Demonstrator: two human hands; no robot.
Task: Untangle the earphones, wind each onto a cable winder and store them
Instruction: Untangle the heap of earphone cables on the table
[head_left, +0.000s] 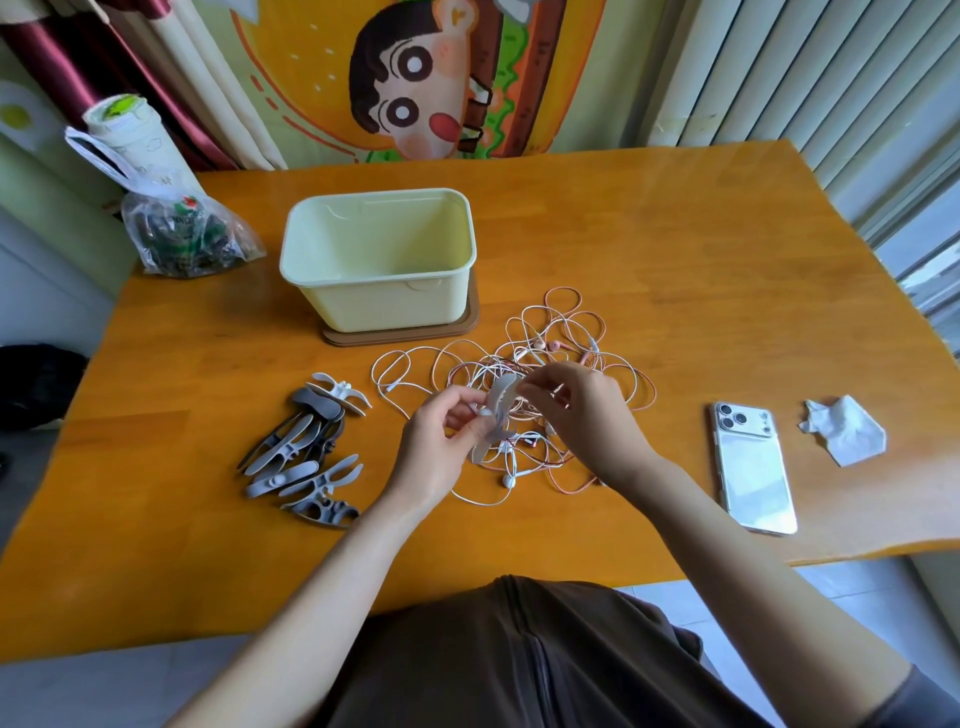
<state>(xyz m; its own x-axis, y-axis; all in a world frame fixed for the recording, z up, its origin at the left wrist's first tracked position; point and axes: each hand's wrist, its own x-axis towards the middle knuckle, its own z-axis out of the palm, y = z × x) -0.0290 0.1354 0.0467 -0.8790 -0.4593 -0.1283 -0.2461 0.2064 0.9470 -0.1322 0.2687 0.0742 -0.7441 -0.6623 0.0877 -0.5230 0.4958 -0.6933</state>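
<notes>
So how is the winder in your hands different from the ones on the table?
The held winder is pale and single, pinched between the left hand and the right hand above the earphones. The pile of winders is mostly darker grey and lies untouched on the table. Both seem the same sort of clip.

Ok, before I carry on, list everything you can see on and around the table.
box: one, pale yellow, open, far centre, on mat
mat: one, brown, under box
earphones: tangled heap, white and pink, table centre
cable winders: several, grey and white, left of heap
held winder: one, pale grey, above heap
phone: one, white, face down, right
tissue: one, white, crumpled, far right
plastic bag: one, clear, far left
table: one, orange wood
left hand: holds held winder
right hand: pinches its top end
</notes>
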